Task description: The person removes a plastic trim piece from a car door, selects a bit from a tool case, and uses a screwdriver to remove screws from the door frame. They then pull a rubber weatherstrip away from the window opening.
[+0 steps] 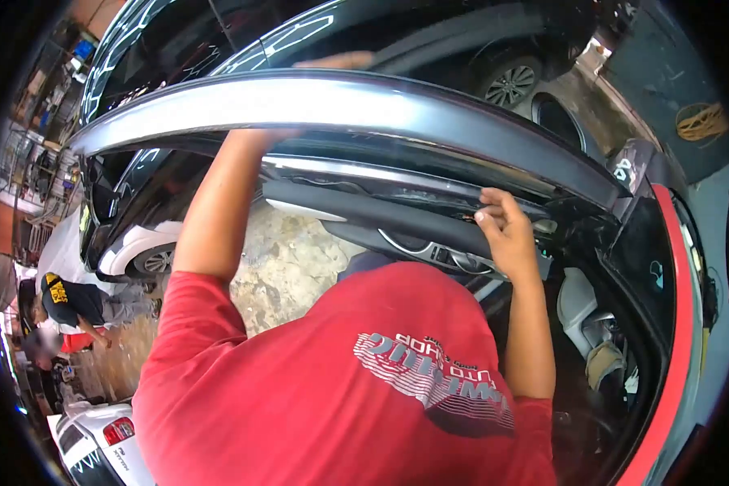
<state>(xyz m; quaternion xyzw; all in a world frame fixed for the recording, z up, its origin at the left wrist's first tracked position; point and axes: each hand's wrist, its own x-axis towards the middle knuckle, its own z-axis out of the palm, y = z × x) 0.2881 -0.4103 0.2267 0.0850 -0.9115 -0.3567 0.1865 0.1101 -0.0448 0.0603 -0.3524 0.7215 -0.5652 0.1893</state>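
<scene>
A silver-grey door window frame (344,101) arches across the view in front of me. My left hand (336,61) reaches behind it; blurred fingers show beyond its far edge, while the frame hides the palm. Below the frame runs the black door trim panel (381,215), with its armrest and speaker side toward me. Over the right part of this panel's upper edge is my right hand (508,231), its fingers loosely curled and apart from the thumb. Nothing shows between them.
A black car (429,40) stands beyond the door. On the right are a red-edged door opening (671,324) and a grey seat (579,304). A person (77,304) bends at the far left, above a white vehicle (97,441). A coiled rope (701,121) hangs at upper right.
</scene>
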